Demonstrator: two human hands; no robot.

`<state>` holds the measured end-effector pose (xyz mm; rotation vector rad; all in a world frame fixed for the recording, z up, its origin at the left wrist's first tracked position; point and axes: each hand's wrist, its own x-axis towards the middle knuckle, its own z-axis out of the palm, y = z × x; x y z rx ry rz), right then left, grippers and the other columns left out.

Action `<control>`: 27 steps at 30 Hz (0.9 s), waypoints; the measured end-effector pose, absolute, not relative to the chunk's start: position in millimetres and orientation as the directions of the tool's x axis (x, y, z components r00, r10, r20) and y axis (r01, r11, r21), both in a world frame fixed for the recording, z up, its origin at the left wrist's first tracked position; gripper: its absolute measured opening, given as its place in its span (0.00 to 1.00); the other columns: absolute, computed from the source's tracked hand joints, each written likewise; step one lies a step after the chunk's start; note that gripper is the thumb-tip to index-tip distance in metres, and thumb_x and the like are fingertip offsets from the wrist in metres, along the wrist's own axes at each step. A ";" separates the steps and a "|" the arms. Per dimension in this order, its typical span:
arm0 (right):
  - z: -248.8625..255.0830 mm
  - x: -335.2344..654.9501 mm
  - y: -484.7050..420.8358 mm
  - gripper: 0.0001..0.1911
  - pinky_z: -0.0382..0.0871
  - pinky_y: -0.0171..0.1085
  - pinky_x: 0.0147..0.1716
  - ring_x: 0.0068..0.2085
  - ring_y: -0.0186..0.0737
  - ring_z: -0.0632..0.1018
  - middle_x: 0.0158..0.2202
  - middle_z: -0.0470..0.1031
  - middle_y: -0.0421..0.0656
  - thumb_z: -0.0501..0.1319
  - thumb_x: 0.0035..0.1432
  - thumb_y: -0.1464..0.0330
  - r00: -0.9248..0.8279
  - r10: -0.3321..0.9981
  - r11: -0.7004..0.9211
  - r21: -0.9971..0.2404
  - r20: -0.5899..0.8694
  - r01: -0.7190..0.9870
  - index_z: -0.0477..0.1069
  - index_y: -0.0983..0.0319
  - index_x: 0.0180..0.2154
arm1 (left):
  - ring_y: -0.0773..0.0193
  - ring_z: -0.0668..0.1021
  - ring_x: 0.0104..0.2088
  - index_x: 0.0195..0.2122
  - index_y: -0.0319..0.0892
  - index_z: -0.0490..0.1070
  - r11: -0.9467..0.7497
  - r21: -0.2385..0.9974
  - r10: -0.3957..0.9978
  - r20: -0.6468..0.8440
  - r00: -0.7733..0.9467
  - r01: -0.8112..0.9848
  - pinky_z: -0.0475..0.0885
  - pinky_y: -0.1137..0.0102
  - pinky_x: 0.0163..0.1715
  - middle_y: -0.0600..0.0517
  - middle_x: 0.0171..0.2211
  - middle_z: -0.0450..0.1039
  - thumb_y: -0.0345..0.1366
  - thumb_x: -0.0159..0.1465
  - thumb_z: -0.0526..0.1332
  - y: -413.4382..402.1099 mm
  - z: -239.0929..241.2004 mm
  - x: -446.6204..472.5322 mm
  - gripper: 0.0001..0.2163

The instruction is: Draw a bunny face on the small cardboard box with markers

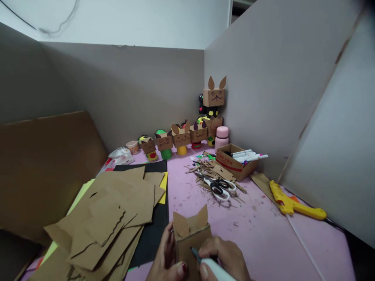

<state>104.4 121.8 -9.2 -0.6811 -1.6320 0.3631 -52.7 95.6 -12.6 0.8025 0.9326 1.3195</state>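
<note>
A small cardboard box head with two pointed ears (pixel 191 234) stands at the near edge of the pink table (pixel 263 234). My left hand (pixel 167 259) grips its left side, thumb on the front face. My right hand (pixel 227 259) holds a white marker (pixel 213 267), with the dark tip touching the box's front face.
A stack of cut cardboard sheets (pixel 111 218) lies to the left on black paper. Scissors (pixel 218 186) rest among cardboard scraps. A yellow glue gun (pixel 293 205) lies at the right. A small box of markers (pixel 237 160) and a row of cardboard figures (pixel 181 138) line the back wall.
</note>
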 end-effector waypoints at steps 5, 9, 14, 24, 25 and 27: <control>-1.0 113.7 124.9 0.06 0.64 0.30 0.17 0.17 0.32 0.72 0.21 0.72 0.36 0.55 0.52 0.72 -0.153 0.562 0.824 -0.534 0.813 0.191 0.63 0.58 0.35 | 0.38 0.58 0.65 0.63 0.51 0.56 0.126 0.877 0.992 -0.124 0.034 -0.463 0.55 0.51 0.62 0.44 0.64 0.63 0.46 0.46 0.74 92.6 -1.9 -45.4 0.45; 2.6 113.8 125.3 0.07 0.63 0.29 0.16 0.17 0.31 0.71 0.21 0.71 0.35 0.54 0.52 0.74 -0.168 0.555 0.829 -0.524 0.815 0.194 0.62 0.58 0.35 | 0.41 0.60 0.64 0.64 0.49 0.52 0.081 0.864 0.996 -0.059 0.061 -0.496 0.55 0.53 0.62 0.43 0.64 0.61 0.44 0.48 0.73 93.6 -3.3 -42.7 0.45; 3.8 108.3 123.6 0.05 0.61 0.29 0.14 0.16 0.31 0.69 0.19 0.68 0.35 0.53 0.54 0.72 -0.089 0.554 0.827 -0.535 0.828 0.169 0.61 0.58 0.34 | 0.44 0.59 0.65 0.62 0.50 0.55 0.090 0.865 0.996 -0.067 0.063 -0.493 0.55 0.56 0.62 0.44 0.65 0.60 0.44 0.48 0.73 93.9 -6.7 -45.3 0.42; 13.7 115.0 125.5 0.08 0.65 0.28 0.16 0.16 0.32 0.72 0.20 0.71 0.36 0.53 0.51 0.75 -0.168 0.533 0.844 -0.509 0.829 0.170 0.62 0.58 0.35 | 0.43 0.60 0.64 0.63 0.50 0.53 0.071 0.886 0.996 -0.034 0.087 -0.459 0.57 0.55 0.61 0.42 0.64 0.60 0.46 0.48 0.73 95.7 -5.8 -45.9 0.44; 12.0 115.4 125.4 0.09 0.66 0.29 0.17 0.17 0.32 0.73 0.20 0.72 0.36 0.54 0.51 0.75 -0.187 0.537 0.842 -0.512 0.823 0.168 0.62 0.58 0.35 | 0.42 0.60 0.64 0.64 0.49 0.53 0.071 0.887 0.996 -0.036 0.087 -0.457 0.57 0.54 0.61 0.42 0.65 0.60 0.46 0.48 0.73 95.6 -5.7 -46.0 0.44; 8.5 116.3 125.3 0.09 0.68 0.29 0.18 0.18 0.32 0.73 0.21 0.73 0.37 0.55 0.51 0.74 -0.207 0.541 0.841 -0.515 0.815 0.169 0.62 0.58 0.36 | 0.42 0.60 0.64 0.63 0.48 0.53 0.072 0.888 0.996 -0.042 0.077 -0.454 0.57 0.54 0.61 0.41 0.65 0.60 0.45 0.48 0.73 95.3 -6.1 -46.5 0.44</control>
